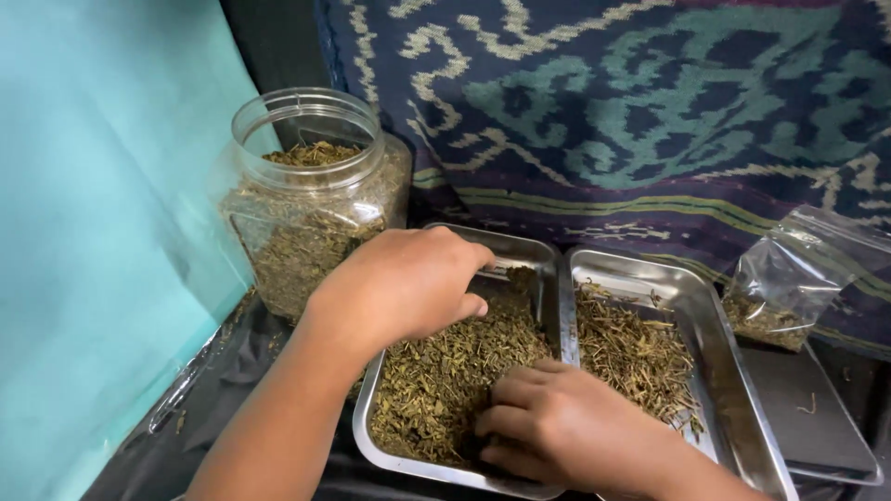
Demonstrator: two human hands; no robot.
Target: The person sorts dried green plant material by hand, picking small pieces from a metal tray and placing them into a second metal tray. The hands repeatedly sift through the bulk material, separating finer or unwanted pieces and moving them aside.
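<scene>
Down among the dried leaf in the left steel tray, both hands are at work. Fingers of the right hand curl loosely inward, tips pressed into the flakes at the tray's 5 o'clock corner; whether they pinch anything cannot be told, since the tips are buried. Fingers of the left hand are bent downward and bunched, thumb tucked against them, over the far end of the same tray at about 12 o'clock; the grasp looks part-closed, as on a pinch of leaf, though none shows between them.

The dried leaf fills this tray as fine, broken, olive-green flakes. Touching it at 3 o'clock stands a second steel tray, holding a thinner layer of coarser stems, with bare metal showing at its far end and right side.

Judgement: the step in hand appears to be picking through the fine leaf by touch, stems going to the right tray. A next move would call for a fine pinch and a short lift across the shared rims without scattering flakes.

At 10 o'clock stands an open clear plastic jar, nearly full of the same leaf. At 3 o'clock, well apart, a small clear bag holding a little leaf leans on the patterned cloth, above a flat dark platform.
</scene>
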